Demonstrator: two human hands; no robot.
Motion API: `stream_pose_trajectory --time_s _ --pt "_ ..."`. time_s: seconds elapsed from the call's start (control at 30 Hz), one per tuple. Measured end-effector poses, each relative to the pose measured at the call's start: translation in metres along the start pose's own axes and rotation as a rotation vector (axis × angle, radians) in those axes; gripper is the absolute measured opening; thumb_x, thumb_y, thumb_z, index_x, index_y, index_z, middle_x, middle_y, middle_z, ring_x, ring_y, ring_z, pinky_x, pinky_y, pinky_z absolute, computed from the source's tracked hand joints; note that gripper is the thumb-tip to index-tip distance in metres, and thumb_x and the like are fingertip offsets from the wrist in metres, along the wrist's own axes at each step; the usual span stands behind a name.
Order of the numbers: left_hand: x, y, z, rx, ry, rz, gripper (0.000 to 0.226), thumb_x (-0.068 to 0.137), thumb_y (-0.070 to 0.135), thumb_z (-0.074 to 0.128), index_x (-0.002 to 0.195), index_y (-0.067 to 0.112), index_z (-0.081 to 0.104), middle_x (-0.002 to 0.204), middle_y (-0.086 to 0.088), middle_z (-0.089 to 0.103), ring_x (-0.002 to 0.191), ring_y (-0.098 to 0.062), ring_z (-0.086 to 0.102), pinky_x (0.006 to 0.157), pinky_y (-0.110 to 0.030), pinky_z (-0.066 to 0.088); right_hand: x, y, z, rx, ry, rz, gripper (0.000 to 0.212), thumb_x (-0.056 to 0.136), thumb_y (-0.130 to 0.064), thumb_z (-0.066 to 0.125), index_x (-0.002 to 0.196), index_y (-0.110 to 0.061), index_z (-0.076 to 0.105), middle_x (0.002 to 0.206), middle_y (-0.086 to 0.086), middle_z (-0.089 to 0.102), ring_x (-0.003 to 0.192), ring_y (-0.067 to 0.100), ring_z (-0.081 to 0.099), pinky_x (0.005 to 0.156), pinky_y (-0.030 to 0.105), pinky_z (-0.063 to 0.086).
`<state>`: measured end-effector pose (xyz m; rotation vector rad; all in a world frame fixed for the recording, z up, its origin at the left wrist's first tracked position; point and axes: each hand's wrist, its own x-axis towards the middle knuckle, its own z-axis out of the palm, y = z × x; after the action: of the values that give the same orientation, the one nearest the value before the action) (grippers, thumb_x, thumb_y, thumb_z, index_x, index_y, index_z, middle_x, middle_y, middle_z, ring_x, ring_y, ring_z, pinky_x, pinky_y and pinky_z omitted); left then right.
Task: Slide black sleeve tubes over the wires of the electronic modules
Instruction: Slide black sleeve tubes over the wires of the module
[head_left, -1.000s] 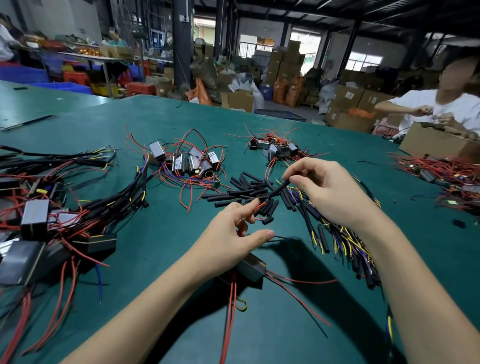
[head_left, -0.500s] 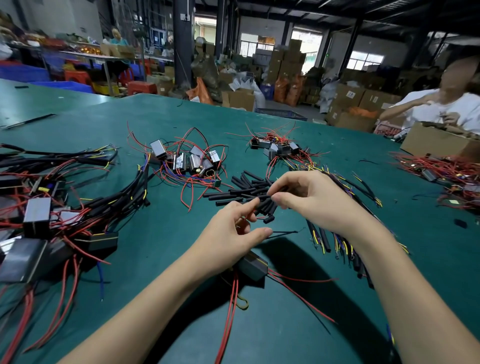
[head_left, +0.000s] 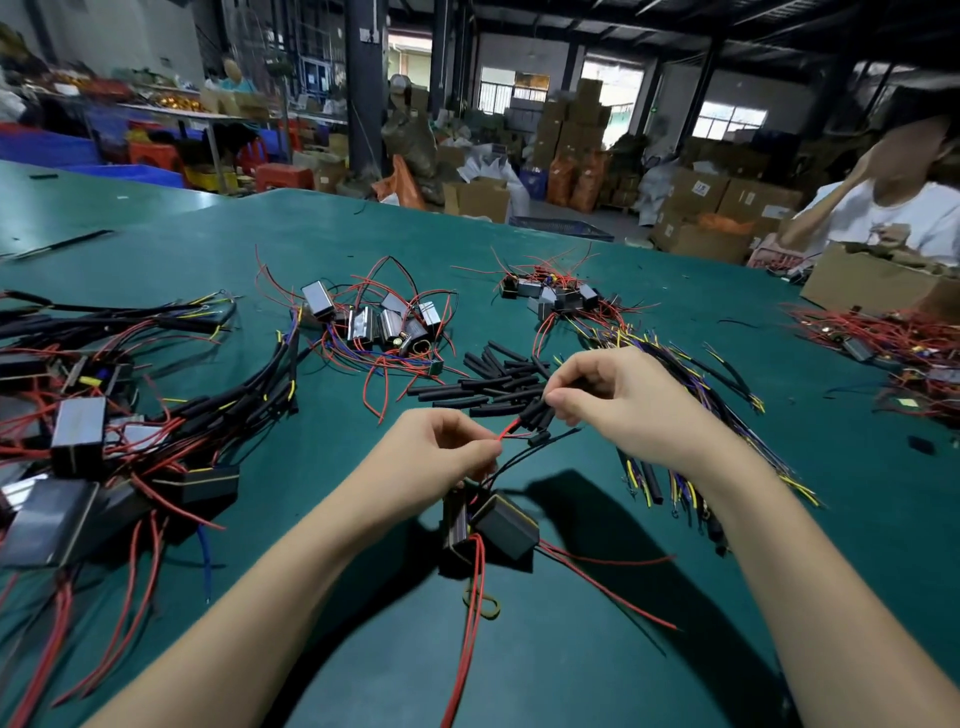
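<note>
My left hand (head_left: 441, 457) pinches a red wire (head_left: 510, 429) that rises from a black module (head_left: 498, 525) lying on the green table just below my hands. My right hand (head_left: 618, 400) pinches a short black sleeve tube (head_left: 537, 415), and the red wire's end enters that tube. A thin black wire (head_left: 540, 449) from the same module runs under the tube. Behind my hands lies a loose pile of black sleeve tubes (head_left: 483, 379).
Sleeved modules with black and red wires (head_left: 104, 415) fill the left side. Two heaps of bare modules (head_left: 374, 322) (head_left: 556, 296) sit further back. A bundle of yellow-tipped wires (head_left: 691, 395) lies on the right. A person in white (head_left: 883, 208) sits behind a cardboard box (head_left: 878, 283).
My right hand came down and left towards my left hand with the black tube, and the tube now sits over the red wire's end. The module has lifted slightly.
</note>
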<state>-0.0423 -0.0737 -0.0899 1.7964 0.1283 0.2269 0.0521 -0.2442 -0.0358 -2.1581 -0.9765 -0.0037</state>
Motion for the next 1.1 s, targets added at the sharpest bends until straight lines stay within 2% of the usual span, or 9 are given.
stream_pose_trajectory --time_s 0.17,0.33,0.4,0.5,0.6,0.67,0.8,0.93,1.1 --pt "-0.001 0.002 0.003 -0.012 0.045 0.061 0.004 0.082 0.009 0.072 0.081 0.011 0.069 0.067 0.0 0.07 0.059 -0.002 0.061 0.059 -0.01 0.046 -0.001 -0.006 0.002 0.074 -0.105 0.035 0.005 0.084 -0.015 0.071 0.08 -0.014 0.074 0.073 0.009 0.071 0.064 0.012 0.059 0.071 0.033 0.051" --pt "-0.001 0.003 0.007 -0.084 0.096 0.111 0.021 0.077 0.006 0.075 0.087 0.016 0.06 0.068 -0.002 0.071 0.064 -0.009 0.065 0.063 -0.017 0.048 -0.003 -0.008 0.001 0.268 -0.161 0.066 0.003 0.084 -0.007 0.07 0.082 -0.009 0.072 0.061 -0.008 0.066 0.056 0.001 0.058 0.056 0.009 0.043" --pt "-0.002 0.003 0.008 -0.066 0.13 0.17 0.023 0.075 0.006 0.077 0.085 0.017 0.059 0.067 -0.001 0.07 0.066 -0.012 0.064 0.067 -0.023 0.048 -0.003 -0.007 0.0 0.329 -0.166 0.07 0.004 0.083 -0.006 0.069 0.082 -0.009 0.072 0.061 -0.006 0.066 0.054 0.002 0.057 0.053 0.009 0.041" --pt "-0.002 0.004 0.01 -0.083 0.172 0.225 0.022 0.074 0.006 0.078 0.082 0.015 0.059 0.067 0.003 0.069 0.068 -0.014 0.064 0.071 -0.03 0.05 -0.003 -0.004 0.001 0.53 -0.149 0.094 0.006 0.077 -0.01 0.072 0.082 -0.007 0.072 0.072 0.011 0.064 0.062 0.015 0.051 0.055 0.015 0.041" --pt "-0.001 0.004 0.008 -0.128 0.127 0.19 0.014 0.077 0.009 0.075 0.083 0.011 0.062 0.066 0.004 0.069 0.065 -0.008 0.065 0.065 -0.02 0.051 -0.003 0.0 0.003 0.704 -0.121 0.134 0.021 0.069 -0.02 0.072 0.084 -0.005 0.073 0.075 0.012 0.063 0.068 0.016 0.053 0.056 0.016 0.043" --pt "-0.002 0.003 0.005 -0.074 0.043 0.111 0.011 0.082 0.016 0.072 0.083 0.006 0.067 0.068 0.0 0.07 0.062 -0.008 0.061 0.059 -0.016 0.048 -0.002 0.004 0.004 0.677 -0.078 0.142 0.018 0.074 -0.018 0.07 0.085 -0.004 0.072 0.074 0.01 0.065 0.068 0.014 0.056 0.057 0.016 0.043" --pt "-0.003 0.001 0.0 0.009 -0.052 0.042 0.018 0.085 0.021 0.069 0.077 0.006 0.071 0.074 -0.01 0.071 0.063 -0.012 0.059 0.062 -0.023 0.048 0.0 0.009 0.006 0.659 -0.021 0.157 0.011 0.076 -0.016 0.071 0.082 -0.006 0.073 0.069 0.006 0.066 0.066 0.015 0.057 0.058 0.018 0.041" --pt "-0.004 0.002 0.003 0.018 0.019 0.084 0.018 0.087 0.019 0.067 0.078 0.004 0.07 0.073 -0.011 0.068 0.065 -0.014 0.054 0.065 -0.028 0.043 0.0 0.005 0.009 0.685 -0.047 0.171 0.02 0.07 -0.019 0.072 0.082 -0.004 0.072 0.07 0.009 0.065 0.067 0.017 0.054 0.053 0.016 0.04" --pt "-0.003 0.0 0.009 0.088 0.135 0.117 0.013 0.085 0.016 0.069 0.074 0.009 0.071 0.07 -0.006 0.071 0.061 -0.009 0.057 0.066 -0.026 0.045 -0.001 0.004 0.016 0.593 -0.08 0.209 0.002 0.082 -0.005 0.068 0.081 -0.004 0.07 0.067 0.006 0.065 0.061 0.016 0.054 0.051 0.014 0.039"
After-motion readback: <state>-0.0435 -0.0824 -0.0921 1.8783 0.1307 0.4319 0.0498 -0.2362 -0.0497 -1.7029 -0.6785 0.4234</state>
